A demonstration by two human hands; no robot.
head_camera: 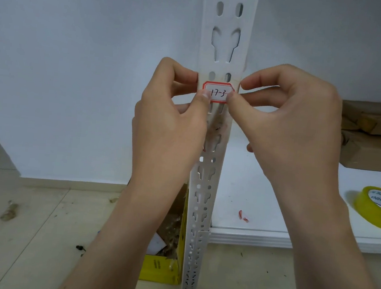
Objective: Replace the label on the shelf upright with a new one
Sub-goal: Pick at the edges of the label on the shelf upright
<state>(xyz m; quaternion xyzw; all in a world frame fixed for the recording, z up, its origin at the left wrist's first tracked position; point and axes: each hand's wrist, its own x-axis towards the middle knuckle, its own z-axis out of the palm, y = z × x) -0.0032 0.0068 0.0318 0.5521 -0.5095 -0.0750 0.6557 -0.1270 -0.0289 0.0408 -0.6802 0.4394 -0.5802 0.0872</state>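
The left grip [171, 119] is closed, with the thumb pressing the lower left corner of the label [218, 91] and the forefinger curled at its edge. The right grip [291, 126] does likewise at the right corner. The red-bordered label, marked 17-3, lies flat on the shelf upright [227, 43]. A tape roll [379, 206] rests on the shelf [261, 197] to the right.

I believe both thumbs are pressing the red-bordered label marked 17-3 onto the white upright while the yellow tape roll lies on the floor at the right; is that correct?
Not quite: the head view shows the yellow tape roll lying on the white shelf board, not the floor. Otherwise yes: both thumbs press the 17-3 label onto the upright.
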